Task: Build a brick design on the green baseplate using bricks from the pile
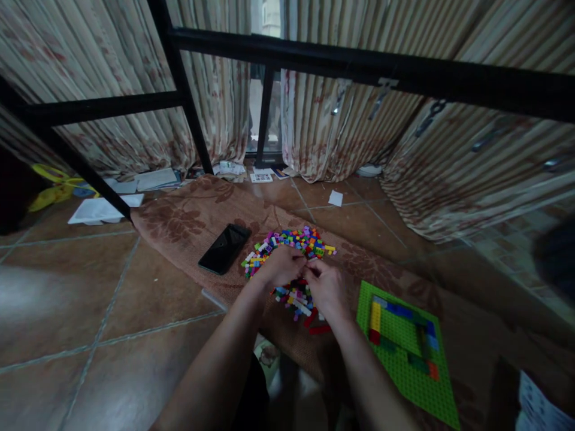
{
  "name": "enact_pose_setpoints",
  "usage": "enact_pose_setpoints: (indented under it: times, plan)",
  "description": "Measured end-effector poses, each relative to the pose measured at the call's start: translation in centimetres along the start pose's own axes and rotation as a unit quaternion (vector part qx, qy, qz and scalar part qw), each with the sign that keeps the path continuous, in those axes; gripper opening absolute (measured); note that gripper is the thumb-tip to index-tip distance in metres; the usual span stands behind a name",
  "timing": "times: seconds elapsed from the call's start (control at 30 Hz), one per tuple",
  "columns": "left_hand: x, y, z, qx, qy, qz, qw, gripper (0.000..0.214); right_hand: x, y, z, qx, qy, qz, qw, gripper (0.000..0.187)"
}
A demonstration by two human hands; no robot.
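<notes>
My left hand [283, 265] and my right hand [325, 286] meet above a pile of small coloured toy bricks [299, 239]. The fingertips of both are pinched together, and whatever sits between them is too small and hidden to make out. Several red bricks [319, 329] lie beside the pile, close to my right wrist. To the right is a green baseplate [426, 386] carrying a rough rectangle of yellow, red, blue, dark green and orange bricks.
A black phone [224, 248] lies on the brown patterned cloth [184, 209], left of the pile. Black metal bars [314, 51] cross in front of striped curtains [341, 131]. Papers [155, 179] and a white tray [101, 208] rest on the tiled floor.
</notes>
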State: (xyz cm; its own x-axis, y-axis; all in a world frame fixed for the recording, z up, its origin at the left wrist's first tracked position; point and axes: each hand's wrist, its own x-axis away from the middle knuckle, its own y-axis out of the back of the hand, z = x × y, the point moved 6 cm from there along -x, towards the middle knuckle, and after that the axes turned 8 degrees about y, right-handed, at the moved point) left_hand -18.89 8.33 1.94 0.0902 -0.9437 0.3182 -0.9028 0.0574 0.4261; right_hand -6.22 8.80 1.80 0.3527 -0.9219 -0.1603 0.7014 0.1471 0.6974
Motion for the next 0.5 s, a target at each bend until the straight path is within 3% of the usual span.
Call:
enact_pose_setpoints:
  times: [0.1, 0.23, 0.4, 0.5]
  plan:
    - [0.2, -2.3, -0.9, 0.206, 0.029, 0.058, 0.976, 0.020, 0.3, 2.3, -1.5, -0.083, -0.020, -0.061, 0.994, 0.024]
    - [0.4, -4.6, -2.4, 0.403, 0.061, 0.097, 0.908, 0.019, 0.7, 4.4, -3.4, -0.189, -0.026, -0.153, 0.970, 0.028]
    - [-0.1, -6.0, -3.2, 0.496, 0.095, 0.078, 0.859, 0.016, 1.0, 6.0, -5.0, -0.191, 0.001, -0.182, 0.965, 0.028]
    - [-0.5, -5.8, -3.2, 0.507, 0.090, 0.035, 0.857, 0.009, 0.5, 6.2, -6.1, -0.083, -0.025, -0.148, 0.985, 0.027]
